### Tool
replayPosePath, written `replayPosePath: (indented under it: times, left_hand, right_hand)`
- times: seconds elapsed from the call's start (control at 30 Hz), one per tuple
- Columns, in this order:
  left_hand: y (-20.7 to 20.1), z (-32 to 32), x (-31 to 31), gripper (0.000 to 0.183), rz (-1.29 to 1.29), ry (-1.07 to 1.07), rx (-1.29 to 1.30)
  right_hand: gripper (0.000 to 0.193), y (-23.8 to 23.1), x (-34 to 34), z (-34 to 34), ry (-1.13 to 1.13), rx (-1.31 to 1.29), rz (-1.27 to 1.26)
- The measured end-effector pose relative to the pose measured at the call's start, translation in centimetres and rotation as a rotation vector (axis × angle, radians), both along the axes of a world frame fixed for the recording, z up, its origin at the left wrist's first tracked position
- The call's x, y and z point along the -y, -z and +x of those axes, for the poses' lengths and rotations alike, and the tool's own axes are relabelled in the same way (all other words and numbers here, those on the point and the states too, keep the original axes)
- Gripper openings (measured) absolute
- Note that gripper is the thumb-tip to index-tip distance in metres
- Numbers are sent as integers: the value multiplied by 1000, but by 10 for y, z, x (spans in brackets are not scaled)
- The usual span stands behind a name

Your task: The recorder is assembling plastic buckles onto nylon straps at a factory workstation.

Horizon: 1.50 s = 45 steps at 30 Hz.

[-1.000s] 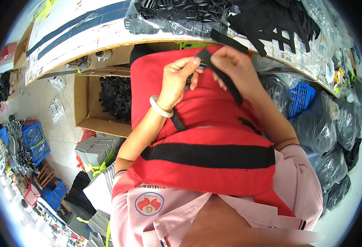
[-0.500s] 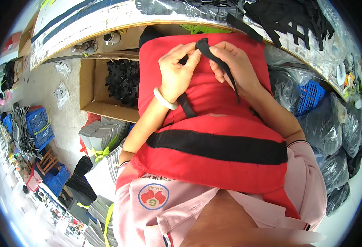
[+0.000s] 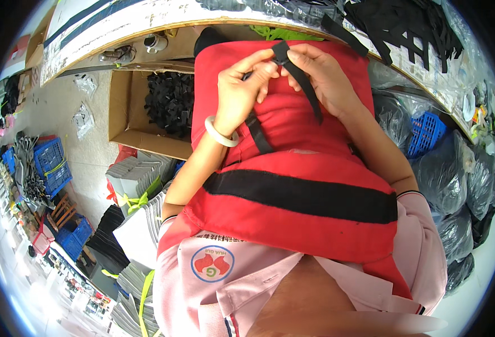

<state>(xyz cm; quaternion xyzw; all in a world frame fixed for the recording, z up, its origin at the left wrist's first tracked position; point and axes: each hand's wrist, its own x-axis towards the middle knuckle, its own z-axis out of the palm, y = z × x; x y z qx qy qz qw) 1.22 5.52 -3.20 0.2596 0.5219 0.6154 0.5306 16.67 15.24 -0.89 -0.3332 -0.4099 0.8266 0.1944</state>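
Note:
A black strap (image 3: 302,78) is held between my two hands above the red apron (image 3: 292,135) on my lap. My left hand (image 3: 244,84), with a pale bangle (image 3: 220,135) at its wrist, pinches the strap's upper end, where a small dark piece, perhaps a buckle, is mostly covered by the fingers. My right hand (image 3: 325,76) grips the strap close by with thumb and fingers. The loose end hangs down below the right fingers. Another dark band (image 3: 258,135) runs down the apron beneath my left wrist.
A table (image 3: 163,22) curves across the top, with a heap of black straps (image 3: 405,28) at its right. An open cardboard box (image 3: 126,112) of small black pieces stands at left. Bundled grey sheets (image 3: 138,180) lie below it. Bagged goods (image 3: 444,174) and a blue basket (image 3: 426,133) are at right.
The strap's upper end now stands up as a short flat piece above my fingertips, where it was curled over before. Its hanging end has swung slightly left. My hands remain close together.

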Motion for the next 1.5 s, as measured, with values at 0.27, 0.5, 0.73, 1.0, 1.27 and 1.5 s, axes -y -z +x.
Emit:
replayPosePath:
  times: [0.27,0.5,0.73,1.0,1.27,1.5]
  left_hand:
    - [0,0,-5,17,-170,-46,267]
    - [-2,3,-5,17,-58,-115,64]
    - [-5,9,0,14,84,-145,-130]
    - [-9,4,13,15,195,6,-260]
    - [-17,1,19,16,220,0,-316]
    - [-39,-43,57,14,-102,102,-424]
  right_hand:
    - [13,-11,13,-3,239,-9,641]
    - [17,-10,8,6,-85,241,319]
    - [19,-3,17,-4,79,86,176]
    - [24,7,-14,10,-278,73,107]
    - [18,9,-4,2,-102,95,295]
    - [24,19,4,-6,-19,107,512]
